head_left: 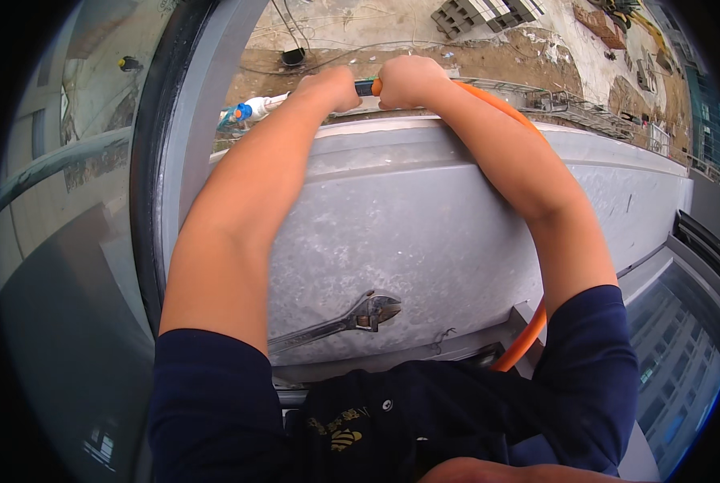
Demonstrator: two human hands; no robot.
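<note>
Both arms reach out over a grey window sill. My right hand [412, 82] is closed around an orange hose [495, 103] near its end. The hose passes behind my right forearm and shows again as it comes in over the sill by my elbow. My left hand [332, 88] is closed on a black pipe fitting [365, 88] that meets the hose end between my fists. Left of that hand, a white pipe [270, 103] with a blue valve [241, 113] continues in line. My fingertips are hidden. An adjustable wrench [366, 315] lies on the sill between my arms.
A dark window frame [162, 161] with glass stands close to my left arm. The sill [424, 233] ends at a far edge above a drop. Far below lie dirt ground, stacked blocks [488, 14] and a metal lattice frame [573, 106]. Another window frame is at right.
</note>
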